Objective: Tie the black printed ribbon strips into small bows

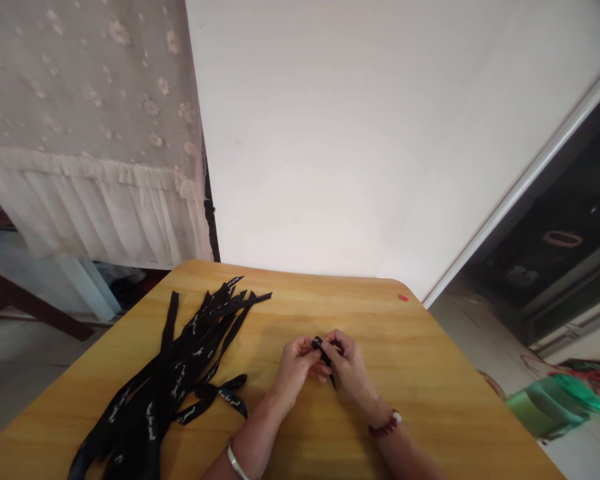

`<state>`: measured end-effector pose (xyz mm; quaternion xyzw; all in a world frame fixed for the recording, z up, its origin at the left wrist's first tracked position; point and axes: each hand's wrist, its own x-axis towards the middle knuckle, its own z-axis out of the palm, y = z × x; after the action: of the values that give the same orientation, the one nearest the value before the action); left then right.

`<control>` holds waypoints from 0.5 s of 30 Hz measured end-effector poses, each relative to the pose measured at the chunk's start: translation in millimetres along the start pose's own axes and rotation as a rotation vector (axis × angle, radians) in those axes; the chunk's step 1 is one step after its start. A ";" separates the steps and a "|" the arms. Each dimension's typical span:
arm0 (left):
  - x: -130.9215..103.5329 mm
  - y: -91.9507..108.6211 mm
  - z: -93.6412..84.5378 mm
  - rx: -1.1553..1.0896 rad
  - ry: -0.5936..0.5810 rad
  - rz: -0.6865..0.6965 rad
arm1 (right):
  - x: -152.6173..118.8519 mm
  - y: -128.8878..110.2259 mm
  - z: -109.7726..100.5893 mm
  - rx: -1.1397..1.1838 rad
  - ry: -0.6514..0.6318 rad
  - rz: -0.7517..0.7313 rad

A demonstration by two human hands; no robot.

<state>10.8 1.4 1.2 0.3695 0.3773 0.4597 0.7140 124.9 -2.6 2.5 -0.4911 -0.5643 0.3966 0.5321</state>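
A small piece of black ribbon (317, 343) with pale lettering is pinched between my two hands, above the middle of the wooden table. My left hand (300, 360) has its fingers closed on the ribbon from the left side. On the other side, my right hand (344, 360) grips the same ribbon, and a dark pointed end hangs below its fingers. Left of my hands lies a long pile of black ribbons (180, 367) printed with light script. One looped ribbon (225, 393) rests at the pile's right edge, near my left forearm.
The wooden table (410, 347) meets a white panel (330, 133) at its far edge. A small red item (403, 298) lies near the far right corner. Lace cloth (105, 133) hangs at the left; a green transparent container (550, 407) stands beyond the right edge.
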 end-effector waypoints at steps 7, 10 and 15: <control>0.8 -0.4 -2.7 -0.108 0.102 0.035 | -0.9 -6.0 -2.5 -0.040 0.059 0.007; 0.8 -0.5 -3.2 -0.135 0.105 0.051 | -0.8 -4.5 -2.7 -0.044 0.032 0.022; -0.7 0.2 -1.2 -0.110 0.096 0.037 | -0.6 -4.4 -1.5 -0.078 -0.002 0.021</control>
<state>9.5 1.0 1.0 0.3140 0.3784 0.5099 0.7058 125.8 -4.2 6.8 -0.5169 -0.5747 0.3804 0.5077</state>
